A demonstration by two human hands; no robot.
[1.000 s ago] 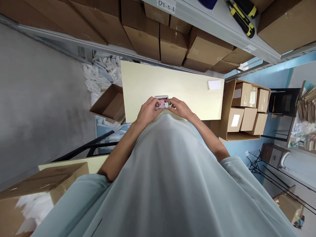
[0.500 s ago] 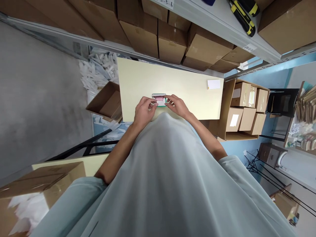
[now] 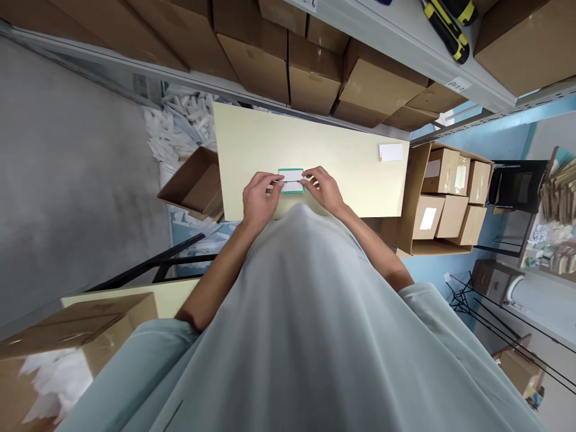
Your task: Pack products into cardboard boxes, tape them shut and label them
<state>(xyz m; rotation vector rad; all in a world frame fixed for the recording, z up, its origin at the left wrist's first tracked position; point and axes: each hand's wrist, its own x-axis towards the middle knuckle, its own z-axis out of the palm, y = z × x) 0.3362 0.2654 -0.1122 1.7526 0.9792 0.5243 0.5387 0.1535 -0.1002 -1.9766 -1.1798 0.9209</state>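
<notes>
A small white box with green edges (image 3: 292, 187) lies near the front edge of the pale yellow tabletop (image 3: 324, 135). Across its top runs a thin dark line between two white panels, and its inside is hidden. My left hand (image 3: 261, 197) is at the box's left end, thumb and fingers pinching its edge. At the right end, my right hand (image 3: 323, 189) grips the edge between thumb and fingertips.
A white card or flat packet (image 3: 390, 152) lies at the tabletop's right. Beside it stands a large open carton (image 3: 407, 207) holding several smaller boxes. An open brown box (image 3: 193, 186) sits to the left. Shelves of cartons (image 3: 315, 72) rise behind, with yellow-black cutters (image 3: 447, 33) above.
The pink content that showed in the box is now covered by a white panel. Both hands have stayed at its ends, with small finger shifts.
</notes>
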